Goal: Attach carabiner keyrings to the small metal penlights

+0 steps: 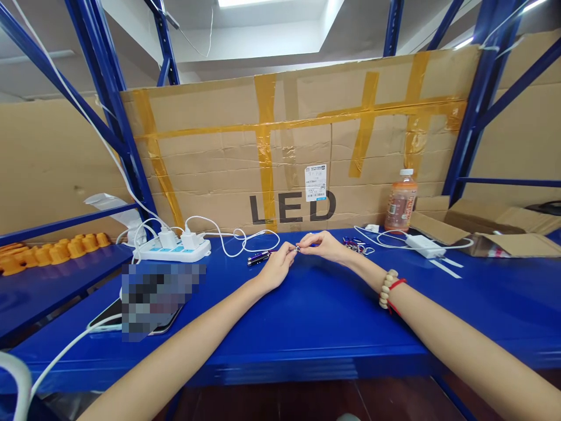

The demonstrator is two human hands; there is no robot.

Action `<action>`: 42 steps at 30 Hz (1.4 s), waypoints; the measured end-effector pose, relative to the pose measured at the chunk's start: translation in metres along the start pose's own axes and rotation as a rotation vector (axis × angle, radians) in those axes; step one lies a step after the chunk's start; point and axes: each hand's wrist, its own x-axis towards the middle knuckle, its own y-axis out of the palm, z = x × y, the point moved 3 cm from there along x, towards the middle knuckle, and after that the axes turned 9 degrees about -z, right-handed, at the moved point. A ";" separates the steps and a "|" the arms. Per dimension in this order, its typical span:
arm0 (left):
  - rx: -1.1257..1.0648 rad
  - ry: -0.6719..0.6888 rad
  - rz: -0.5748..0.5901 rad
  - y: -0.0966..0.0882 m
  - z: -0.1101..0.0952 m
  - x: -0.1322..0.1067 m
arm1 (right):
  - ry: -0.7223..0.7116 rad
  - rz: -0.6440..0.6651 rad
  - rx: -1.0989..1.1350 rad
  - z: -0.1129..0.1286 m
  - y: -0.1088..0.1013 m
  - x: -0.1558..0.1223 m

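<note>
My left hand (277, 269) and my right hand (323, 245) meet above the middle of the blue shelf, fingertips pinched together. Between them is a small shiny metal piece (298, 249), too small for me to tell its kind. Just left of my left hand lies a dark, slim cylinder with silvery bands (258, 258), its far end partly behind my fingers. Behind my right wrist is a small pile of metallic and purple bits (357, 245), partly hidden by the arm.
On the left, a white power strip (175, 250) with plugs and cables stands behind a pixelated dark device (160, 298). A drink bottle (401, 202), a white adapter (425, 246) and an opened cardboard box (495, 228) sit at right. A large cardboard sheet (219, 158) closes the back.
</note>
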 end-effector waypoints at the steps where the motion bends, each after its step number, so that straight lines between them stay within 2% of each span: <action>1: 0.011 0.012 0.022 0.001 0.000 -0.001 | -0.017 0.006 -0.002 -0.001 -0.001 0.000; 7: 0.065 0.039 0.073 0.002 0.002 -0.003 | -0.108 0.027 -0.075 -0.001 -0.002 -0.001; 10: 0.085 0.052 0.079 0.002 0.002 -0.003 | -0.108 0.030 -0.105 0.001 -0.001 -0.002; 24: 0.103 0.080 -0.032 -0.003 -0.001 -0.002 | 0.079 -0.008 -0.154 0.005 0.004 -0.008; 32: 0.050 0.058 -0.094 -0.002 0.000 0.003 | 0.211 -0.134 -0.007 0.005 0.012 -0.011; 38: 0.000 -0.011 -0.111 -0.002 -0.002 0.005 | 0.262 -0.175 0.010 0.005 0.011 -0.012; 42: 0.002 -0.030 -0.116 -0.003 -0.003 0.005 | 0.272 -0.154 -0.005 0.005 0.011 -0.013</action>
